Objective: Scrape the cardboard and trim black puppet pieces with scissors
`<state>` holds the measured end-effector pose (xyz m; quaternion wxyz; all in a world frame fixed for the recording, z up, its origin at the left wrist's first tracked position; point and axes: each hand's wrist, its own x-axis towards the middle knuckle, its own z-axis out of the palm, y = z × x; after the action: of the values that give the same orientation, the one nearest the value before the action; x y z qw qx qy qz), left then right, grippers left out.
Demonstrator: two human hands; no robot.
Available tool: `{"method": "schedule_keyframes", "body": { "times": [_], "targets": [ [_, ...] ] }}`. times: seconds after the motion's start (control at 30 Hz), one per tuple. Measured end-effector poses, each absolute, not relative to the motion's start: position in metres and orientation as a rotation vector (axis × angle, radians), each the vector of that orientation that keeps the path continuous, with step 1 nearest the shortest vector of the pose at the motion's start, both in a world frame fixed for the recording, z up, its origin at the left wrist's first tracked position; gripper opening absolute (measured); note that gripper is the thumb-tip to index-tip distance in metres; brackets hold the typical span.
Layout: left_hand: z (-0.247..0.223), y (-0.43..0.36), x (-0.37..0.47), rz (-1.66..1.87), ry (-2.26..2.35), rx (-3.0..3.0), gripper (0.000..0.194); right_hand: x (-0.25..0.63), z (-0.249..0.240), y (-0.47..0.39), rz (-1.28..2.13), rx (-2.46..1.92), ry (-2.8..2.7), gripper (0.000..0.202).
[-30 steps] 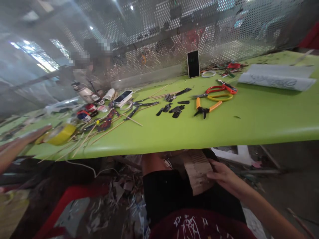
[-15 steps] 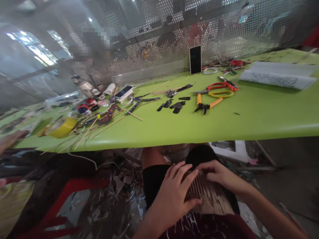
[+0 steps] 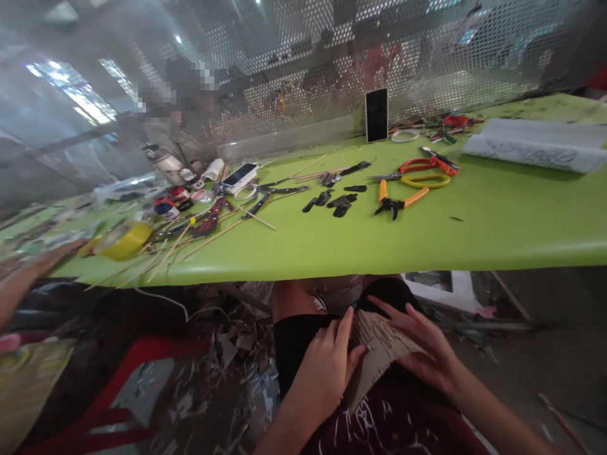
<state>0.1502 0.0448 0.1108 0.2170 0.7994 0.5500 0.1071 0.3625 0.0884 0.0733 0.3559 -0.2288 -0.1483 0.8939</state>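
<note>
A piece of corrugated cardboard, its ridges showing on the upper face, lies bent and tilted over my lap. My left hand grips its left edge, thumb on the near face and fingers along the far side. On the other side, my right hand holds the right edge, fingers stretched past it and partly hidden behind the board. On the green table ahead lie several small black pieces, orange-handled pliers and red-handled scissors.
A phone stands upright by the mesh screen. Rolled paper lies at the right. Yellow tape, thin sticks and another phone crowd the left side. A co-worker's arm reaches in at far left. Scraps litter the floor.
The cardboard was lying flat under both hands; now it is tilted and bent. My right hand has opened out and shifted to its right edge. The co-worker's arm has moved further in.
</note>
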Motion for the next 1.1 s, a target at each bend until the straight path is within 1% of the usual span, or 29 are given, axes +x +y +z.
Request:
{"method": "schedule_keyframes", "body": {
  "times": [0.1,0.2,0.3,0.4,0.5,0.67,0.8,0.97,1.1],
  "targets": [
    [0.094,0.051,0.146,0.281,1.638,2.250,0.053,0.351,0.058,0.072,2.247,-0.604,-0.253,0.048],
    [0.078,0.055,0.145,0.225,1.802,2.291,0.050,0.339,0.051,0.061,2.210,-0.697,-0.272,0.044],
    [0.068,0.054,0.149,0.245,1.831,2.310,0.048,0.327,0.054,0.058,2.202,-0.940,-0.614,0.040],
    [0.065,0.052,0.154,0.398,1.781,2.300,0.047,0.318,0.063,0.061,2.036,-1.125,-1.091,0.034],
    [0.066,0.050,0.157,0.518,1.742,2.256,0.048,0.316,0.069,0.068,1.802,-1.165,-1.420,0.028],
    [0.072,0.048,0.155,0.569,1.570,2.131,0.049,0.321,0.078,0.073,1.607,-1.143,-1.790,0.012],
    [0.076,0.048,0.151,0.625,1.494,2.061,0.050,0.322,0.090,0.070,1.487,-1.080,-1.894,0.024],
    [0.074,0.049,0.150,0.640,1.506,2.022,0.051,0.319,0.102,0.071,1.441,-1.076,-1.995,0.017],
    [0.074,0.050,0.151,0.611,1.536,2.007,0.050,0.318,0.101,0.073,1.461,-1.071,-2.003,0.017]
  ]
}}
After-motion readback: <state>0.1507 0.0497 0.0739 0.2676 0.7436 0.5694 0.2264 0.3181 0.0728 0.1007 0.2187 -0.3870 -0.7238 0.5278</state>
